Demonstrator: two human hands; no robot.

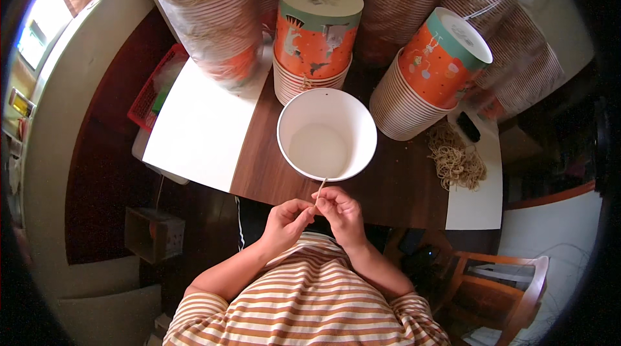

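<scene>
A white paper bucket (317,145) stands open-side up near the front edge of the brown tabletop, and I can see down to its bottom. Just in front of its rim, my left hand (283,223) and my right hand (344,216) meet fingertip to fingertip. Between them they pinch a short length of thin tan cord (321,188), whose upper end reaches the bucket's near rim. Whether the cord is fixed to the rim, I cannot tell. My fingers hide its lower end.
Behind the bucket rise two nested stacks, topped by an orange-and-green bucket (317,35) and another printed bucket (440,61). Plastic-wrapped stacks (207,16) line the back. A tan cord pile (456,158) and a black object (468,126) lie right. A wooden chair (498,288) stands lower right.
</scene>
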